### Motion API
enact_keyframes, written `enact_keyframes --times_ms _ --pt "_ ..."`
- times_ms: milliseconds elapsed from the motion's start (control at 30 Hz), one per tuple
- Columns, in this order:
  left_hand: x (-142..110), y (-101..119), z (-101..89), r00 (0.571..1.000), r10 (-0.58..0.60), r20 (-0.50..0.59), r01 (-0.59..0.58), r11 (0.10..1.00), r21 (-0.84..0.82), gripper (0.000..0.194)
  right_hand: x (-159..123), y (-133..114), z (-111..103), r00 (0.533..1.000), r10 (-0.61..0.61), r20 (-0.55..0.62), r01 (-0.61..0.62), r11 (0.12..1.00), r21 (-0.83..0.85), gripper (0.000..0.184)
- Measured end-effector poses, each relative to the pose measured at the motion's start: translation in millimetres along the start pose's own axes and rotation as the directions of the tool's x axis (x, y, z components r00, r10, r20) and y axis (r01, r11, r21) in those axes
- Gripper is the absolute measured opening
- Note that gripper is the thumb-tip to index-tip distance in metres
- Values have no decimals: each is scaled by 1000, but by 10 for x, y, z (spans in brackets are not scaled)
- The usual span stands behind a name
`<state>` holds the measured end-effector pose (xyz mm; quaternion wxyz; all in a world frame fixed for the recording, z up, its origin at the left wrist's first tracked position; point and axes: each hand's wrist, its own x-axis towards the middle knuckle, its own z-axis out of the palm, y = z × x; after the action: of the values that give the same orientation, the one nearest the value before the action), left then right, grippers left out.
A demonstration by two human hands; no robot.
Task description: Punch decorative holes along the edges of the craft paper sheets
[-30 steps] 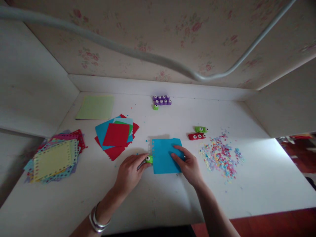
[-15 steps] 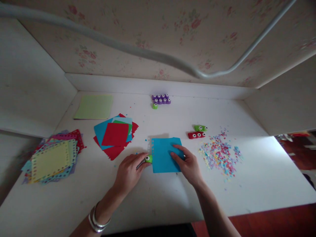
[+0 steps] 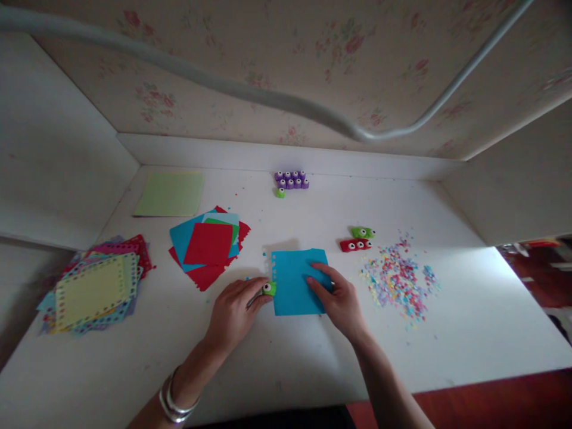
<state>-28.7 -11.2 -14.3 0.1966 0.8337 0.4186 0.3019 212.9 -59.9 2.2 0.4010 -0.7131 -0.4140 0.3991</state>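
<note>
A square sheet of blue paper (image 3: pixel 295 286) lies in front of me, a row of small punched holes along its left edge. My left hand (image 3: pixel 236 307) is closed around a small green craft paper punch (image 3: pixel 269 288) with a white and black button on top. The punch meets the sheet's left edge just below the row of holes. My right hand (image 3: pixel 338 301) grips the sheet at its right side, with fingertips resting on its upper face; the part of the hand under the paper is hidden.
Purple punches (image 3: pixel 292 180) with one green punch (image 3: pixel 280 193) stand at the back. Red punches (image 3: pixel 356 245) and green punches (image 3: pixel 363 232) sit beside scattered confetti (image 3: pixel 402 279). Leftward lie coloured sheets (image 3: pixel 209 244), a pale green stack (image 3: pixel 170 194) and hole-edged sheets (image 3: pixel 96 292).
The blue sheet has shifted slightly left, its left edge now further into the green punch. Both hands keep their grip; the camera view has tilted a little.
</note>
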Motion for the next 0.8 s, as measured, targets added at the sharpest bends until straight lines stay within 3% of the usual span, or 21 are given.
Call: enact_keyframes --times_ms 100,200,333,400,500,567,800 --pt "-13 -6 12 1000 4 9 -5 1000 9 29 -7 12 35 998 -57 8 58 995 -75 43" --pt "-29 -10 31 999 45 25 -46 997 61 29 -25 39 54 977 -212 22 212 959 -190 35" --pt "-61 -2 27 997 72 31 -75 990 120 35 -68 78 23 873 -488 -9 429 775 -464 36" --pt "-80 3 7 997 57 48 -62 991 121 36 -88 102 -5 820 -568 67 503 661 -556 41" --pt "-99 12 -29 995 44 86 -53 993 107 30 -108 141 -24 766 -577 284 616 532 -581 45" --pt "-102 18 -46 994 42 98 -51 994 97 29 -114 159 -15 747 -558 362 645 479 -595 43" --pt "-95 26 -52 994 29 105 -36 997 66 27 -105 177 17 737 -564 373 650 440 -620 39"
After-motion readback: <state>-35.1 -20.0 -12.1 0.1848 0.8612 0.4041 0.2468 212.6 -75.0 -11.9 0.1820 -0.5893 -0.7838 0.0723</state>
